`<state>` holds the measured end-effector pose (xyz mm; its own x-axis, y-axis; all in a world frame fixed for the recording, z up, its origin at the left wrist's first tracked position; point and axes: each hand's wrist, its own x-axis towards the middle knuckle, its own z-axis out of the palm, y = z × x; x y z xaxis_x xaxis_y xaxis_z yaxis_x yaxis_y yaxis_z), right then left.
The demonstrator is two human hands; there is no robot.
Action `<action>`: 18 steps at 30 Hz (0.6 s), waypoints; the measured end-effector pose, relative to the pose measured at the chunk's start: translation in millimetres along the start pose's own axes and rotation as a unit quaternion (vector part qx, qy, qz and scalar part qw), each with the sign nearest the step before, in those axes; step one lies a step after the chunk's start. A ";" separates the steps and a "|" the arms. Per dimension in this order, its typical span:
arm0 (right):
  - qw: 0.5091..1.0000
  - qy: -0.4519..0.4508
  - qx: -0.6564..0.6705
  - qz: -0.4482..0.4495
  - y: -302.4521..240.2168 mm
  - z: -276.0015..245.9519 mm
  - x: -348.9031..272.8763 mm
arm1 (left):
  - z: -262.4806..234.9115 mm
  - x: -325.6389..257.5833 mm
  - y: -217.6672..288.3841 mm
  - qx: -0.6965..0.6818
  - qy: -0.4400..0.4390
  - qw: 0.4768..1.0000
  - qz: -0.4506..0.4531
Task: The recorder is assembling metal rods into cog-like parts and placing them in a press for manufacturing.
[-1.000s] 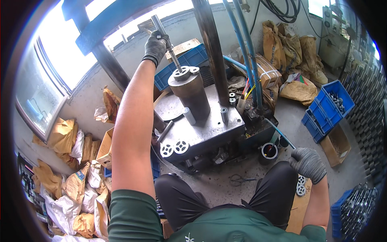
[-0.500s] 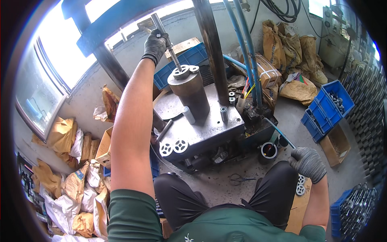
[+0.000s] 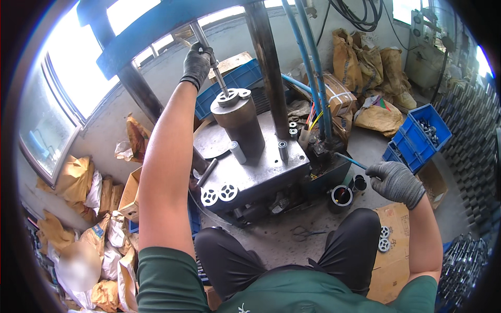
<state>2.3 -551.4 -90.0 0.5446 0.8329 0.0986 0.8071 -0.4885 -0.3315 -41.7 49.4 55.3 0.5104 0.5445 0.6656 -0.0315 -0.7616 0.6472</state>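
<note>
My gloved left hand (image 3: 197,67) is wrapped round a slim metal rod (image 3: 221,79) under the blue crossbeam. The rod's lower end meets a white spoked wheel (image 3: 225,97) on top of a thick steel cylinder (image 3: 244,130). A small ring-shaped part (image 3: 243,94) lies beside that wheel. My gloved right hand (image 3: 397,183) grips the end of a blue lever (image 3: 348,159) right of the press. Two more spoked wheels (image 3: 228,191) lie at the near left edge of the steel press table (image 3: 261,176).
Short metal sleeves (image 3: 237,152) and a loose bar (image 3: 207,173) are on the press table. Dark posts (image 3: 269,73) rise around it. Black pots (image 3: 341,198) and scissors (image 3: 302,233) are on the floor. Blue crates (image 3: 421,136) stand right; sacks (image 3: 99,235) pile up left.
My right hand has moved upward in the picture, and the lever's end has risen with it. My left hand stays on the rod. The whole view has shifted slightly.
</note>
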 end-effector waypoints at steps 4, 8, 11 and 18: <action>0.997 -0.050 -0.038 -0.035 16.2 17.6 -16.9 | 23.1 -23.1 -16.3 -0.088 0.048 0.995 -0.010; 0.986 -0.156 -0.052 -0.010 17.9 21.8 -23.4 | 58.6 -76.8 -45.2 -0.086 0.092 0.990 -0.065; 0.996 0.080 0.019 -0.034 12.1 9.4 -2.6 | 65.0 -90.9 -70.3 -0.039 0.088 0.994 -0.042; 0.865 0.453 -0.092 -0.195 6.6 -45.8 134.4 | 72.3 -93.3 -57.9 -0.114 0.062 0.988 -0.086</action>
<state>91.2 -454.6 -36.1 0.1103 0.4381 0.8921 0.9468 -0.3195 0.0399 -25.3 17.2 -71.1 0.4162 0.7083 0.5702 -0.1538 -0.5632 0.8119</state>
